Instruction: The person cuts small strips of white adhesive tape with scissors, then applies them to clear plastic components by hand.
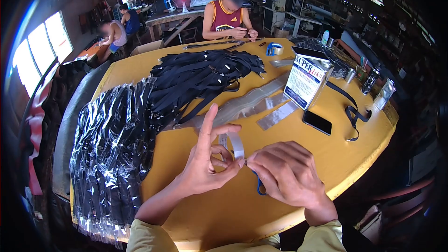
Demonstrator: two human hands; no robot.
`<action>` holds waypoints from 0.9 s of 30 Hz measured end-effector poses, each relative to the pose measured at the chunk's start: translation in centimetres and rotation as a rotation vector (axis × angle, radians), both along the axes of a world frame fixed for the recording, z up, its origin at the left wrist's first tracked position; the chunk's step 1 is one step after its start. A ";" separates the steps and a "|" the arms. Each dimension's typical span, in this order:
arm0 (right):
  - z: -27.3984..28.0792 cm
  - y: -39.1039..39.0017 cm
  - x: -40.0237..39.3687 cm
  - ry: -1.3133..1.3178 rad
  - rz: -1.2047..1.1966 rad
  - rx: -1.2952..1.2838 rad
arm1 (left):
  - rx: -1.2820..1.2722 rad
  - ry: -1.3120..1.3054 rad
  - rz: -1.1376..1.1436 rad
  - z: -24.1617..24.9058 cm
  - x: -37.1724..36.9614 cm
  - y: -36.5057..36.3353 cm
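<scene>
A curled white strip sits in my left hand. The thumb and lower fingers are bent around it, and the index finger points straight up. My right hand is closed in a pinch right at the left thumb tip; I cannot tell what small piece is between its fingers. Just under the right hand a blue loop shows, like a scissors handle, mostly hidden. Clear plastic sleeves lie on the yellow table beyond my hands.
Black straps are heaped at the back left, with plastic-wrapped black straps in front. A tin can stands behind a phone. A tape roll and a loose black strap lie farther out. A person works opposite.
</scene>
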State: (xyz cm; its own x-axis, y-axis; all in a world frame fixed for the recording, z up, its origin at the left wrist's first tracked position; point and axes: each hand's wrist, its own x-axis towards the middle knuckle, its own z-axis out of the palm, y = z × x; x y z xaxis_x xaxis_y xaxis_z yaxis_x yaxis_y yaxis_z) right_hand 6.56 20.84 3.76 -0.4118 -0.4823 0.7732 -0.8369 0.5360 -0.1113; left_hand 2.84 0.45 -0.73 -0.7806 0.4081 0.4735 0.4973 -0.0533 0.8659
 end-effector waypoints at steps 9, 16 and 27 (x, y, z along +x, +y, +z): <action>1.4 -0.2 -1.4 -0.202 -0.091 -0.110 | -0.073 0.140 -0.074 -0.6 0.9 0.3; 1.9 -0.1 -1.9 -0.344 -0.142 -0.053 | -0.033 0.027 -0.078 -0.4 1.5 0.7; -4.4 2.0 -1.0 -0.526 -0.422 -0.424 | 0.069 0.001 -0.095 -0.2 1.0 0.3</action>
State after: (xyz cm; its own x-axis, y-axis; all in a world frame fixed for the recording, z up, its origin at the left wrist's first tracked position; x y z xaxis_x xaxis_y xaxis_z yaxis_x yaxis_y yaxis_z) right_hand 5.58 22.87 -0.65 -0.8561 0.0874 0.5094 -0.3537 0.6195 -0.7008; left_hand 3.88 0.71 -0.95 -0.7397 0.4468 0.5032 0.4877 -0.1593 0.8584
